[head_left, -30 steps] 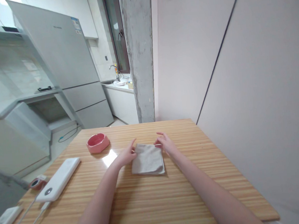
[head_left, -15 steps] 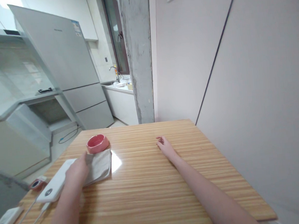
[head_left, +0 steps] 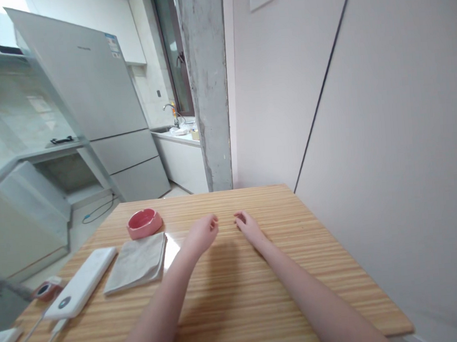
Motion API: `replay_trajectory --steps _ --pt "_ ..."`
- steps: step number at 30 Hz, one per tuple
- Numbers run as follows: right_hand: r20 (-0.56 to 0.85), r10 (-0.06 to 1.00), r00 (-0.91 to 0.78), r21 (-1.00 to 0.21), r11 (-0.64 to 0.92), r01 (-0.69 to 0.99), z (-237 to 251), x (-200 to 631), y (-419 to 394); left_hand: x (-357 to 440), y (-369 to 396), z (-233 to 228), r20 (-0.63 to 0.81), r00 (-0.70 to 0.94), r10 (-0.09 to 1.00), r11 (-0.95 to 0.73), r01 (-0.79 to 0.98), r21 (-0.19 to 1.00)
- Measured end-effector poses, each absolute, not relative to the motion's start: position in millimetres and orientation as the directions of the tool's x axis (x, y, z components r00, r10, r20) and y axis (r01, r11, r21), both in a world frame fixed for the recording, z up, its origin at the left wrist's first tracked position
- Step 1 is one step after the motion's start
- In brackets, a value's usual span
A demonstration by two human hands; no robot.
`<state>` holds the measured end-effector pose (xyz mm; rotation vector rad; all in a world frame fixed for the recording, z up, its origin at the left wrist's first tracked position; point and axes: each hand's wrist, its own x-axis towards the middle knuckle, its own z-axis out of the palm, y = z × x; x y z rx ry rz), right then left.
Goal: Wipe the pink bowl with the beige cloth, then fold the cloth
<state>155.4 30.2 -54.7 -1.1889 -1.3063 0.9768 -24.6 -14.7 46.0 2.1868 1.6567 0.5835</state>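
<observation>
- My left hand [head_left: 202, 234] rests low over the wooden table [head_left: 238, 296], near its middle, fingers curled loosely inward with nothing between them.
- My right hand [head_left: 248, 226] lies just at the left hand's 3 o'clock, fingers bent and relaxed, likewise holding nothing; the two hands are near each other but not touching.
- Whether either palm actually presses on the wood I cannot tell from this angle.
- The folded grey cloth [head_left: 137, 261] lies flat on the table at about 8 o'clock from my left hand, apart from it, its layered edges showing along the side that faces me and the side toward the hand.
- A pink ashtray [head_left: 144, 223] stands at the cloth's 12 o'clock, just beside its far edge; I cannot tell whether they touch.
- A white power bank [head_left: 81, 282] lies at the cloth's 9 o'clock, long and slanted, just beside the cloth's left edge.
- A white cable [head_left: 39, 333] runs from the power bank's near end toward 7 o'clock, off the table's near corner.
- A small round reddish object [head_left: 46, 288] sits at the power bank's 9 o'clock, close to the table's left edge.
- Beyond the table at 11 o'clock stands a grey refrigerator [head_left: 100, 107], and at 12 o'clock a rough concrete pillar [head_left: 206, 88].
</observation>
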Motion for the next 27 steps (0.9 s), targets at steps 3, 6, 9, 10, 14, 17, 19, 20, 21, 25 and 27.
replay_trajectory --steps 3,6,9,10,14,17,19,20,21,25,27 --pt "0.166 0.986 -0.009 -0.985 0.166 0.038 -51 156 28 21 7 19 0.129 0.283 0.951 -0.296 0.696 0.654" --pt "0.271 0.959 -0.086 -0.953 0.279 0.114 -46 157 24 38 21 -10 0.213 0.222 0.951 -0.296 0.474 0.829" --pt "0.329 0.932 -0.154 -0.907 0.357 0.222 -42 157 21 35 27 -29 0.239 0.192 0.952 -0.294 0.358 0.886" --pt "0.327 0.93 -0.166 -0.902 0.36 0.239 -41 157 20 33 28 -32 0.233 0.209 0.95 -0.294 0.342 0.892" --pt "0.324 0.931 -0.167 -0.888 0.361 0.285 -41 158 20 30 30 -36 0.243 0.252 0.937 -0.324 0.363 0.874" --pt "0.319 0.932 -0.175 -0.88 0.36 0.311 -41 158 21 31 29 -35 0.262 0.261 0.929 -0.351 0.4 0.847" --pt "0.318 0.93 -0.183 -0.878 0.362 0.313 -41 158 21 32 29 -34 0.257 0.267 0.929 -0.351 0.405 0.845" --pt "0.321 0.929 -0.183 -0.878 0.365 0.31 -41 158 21 32 29 -34 0.255 0.266 0.93 -0.348 0.403 0.846" --pt "0.324 0.929 -0.179 -0.879 0.366 0.307 -41 158 20 32 29 -34 0.255 0.264 0.93 -0.346 0.399 0.849" --pt "0.327 0.931 -0.162 -0.88 0.362 0.307 -39 158 19 32 30 -37 0.256 0.258 0.932 -0.341 0.375 0.862" --pt "0.324 0.932 -0.165 -0.88 0.36 0.31 -38 158 18 32 30 -38 0.252 0.256 0.933 -0.335 0.37 0.867"
